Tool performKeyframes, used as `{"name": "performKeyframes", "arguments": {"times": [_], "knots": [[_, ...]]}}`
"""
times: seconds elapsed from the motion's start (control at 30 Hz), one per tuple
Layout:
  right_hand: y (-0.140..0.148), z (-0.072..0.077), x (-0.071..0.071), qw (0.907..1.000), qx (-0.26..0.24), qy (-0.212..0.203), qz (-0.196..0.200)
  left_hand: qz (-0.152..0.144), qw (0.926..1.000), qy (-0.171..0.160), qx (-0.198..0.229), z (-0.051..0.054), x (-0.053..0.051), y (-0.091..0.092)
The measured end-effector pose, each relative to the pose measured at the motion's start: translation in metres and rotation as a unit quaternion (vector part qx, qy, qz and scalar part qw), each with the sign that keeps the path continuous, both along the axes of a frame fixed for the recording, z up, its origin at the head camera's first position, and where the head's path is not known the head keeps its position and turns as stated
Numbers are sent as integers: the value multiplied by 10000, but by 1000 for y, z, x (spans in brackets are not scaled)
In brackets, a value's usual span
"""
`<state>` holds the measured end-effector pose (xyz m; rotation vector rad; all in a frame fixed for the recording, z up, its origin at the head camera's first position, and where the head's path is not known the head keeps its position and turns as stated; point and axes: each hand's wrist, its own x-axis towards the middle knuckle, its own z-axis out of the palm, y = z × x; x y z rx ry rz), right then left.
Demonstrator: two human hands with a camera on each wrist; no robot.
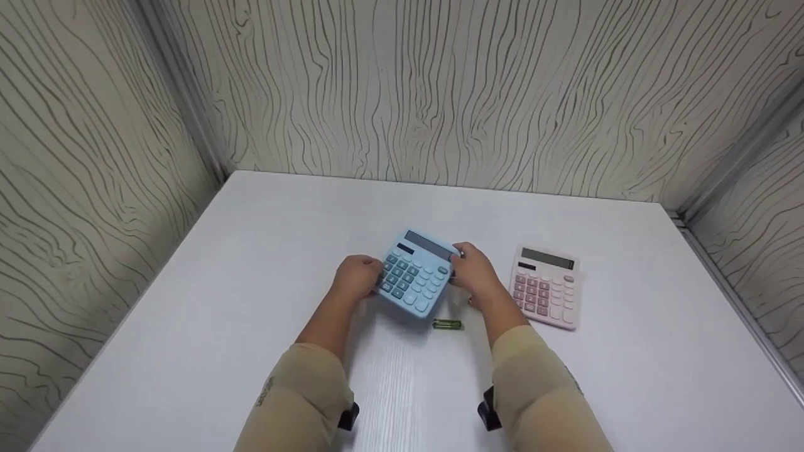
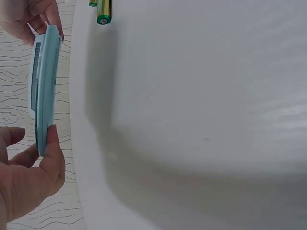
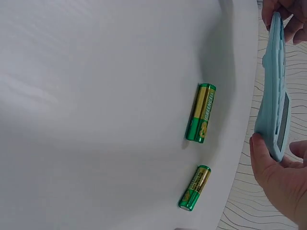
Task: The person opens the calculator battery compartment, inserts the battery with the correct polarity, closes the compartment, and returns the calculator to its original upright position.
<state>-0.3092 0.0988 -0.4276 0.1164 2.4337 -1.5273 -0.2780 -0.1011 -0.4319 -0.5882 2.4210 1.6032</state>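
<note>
A light blue calculator [image 1: 414, 273] is held above the table, tilted, its keys and display toward the head camera. My left hand [image 1: 358, 276] grips its left edge. On the opposite edge, near the display, my right hand [image 1: 474, 273] pinches it. The left wrist view shows the calculator [image 2: 45, 91] edge-on between both hands. Two green-and-gold batteries lie on the table under it: a larger-looking battery [image 3: 201, 113] and another battery [image 3: 195, 188] in the right wrist view. From the head, one battery [image 1: 448, 324] shows plainly beside the right wrist.
A pink calculator [image 1: 545, 287] lies face up on the white table [image 1: 251, 301], right of my right forearm. Panels with a wood-grain line pattern [image 1: 414, 94] stand behind the table and at both sides.
</note>
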Motion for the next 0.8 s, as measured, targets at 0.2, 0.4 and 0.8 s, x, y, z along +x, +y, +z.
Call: {"name": "performKeyframes", "arguments": {"times": [0.2,0.4,0.8], "knots": [[10,6,-1,9985,-531,61,-127,-211,9998,25,64,10,1,6],[22,12,2,9974,-693,3,-173,-327,9993,12,190,21,6,11],[48,29,2,9979,-645,45,103,-559,9964,48,638,33,13,15]]}}
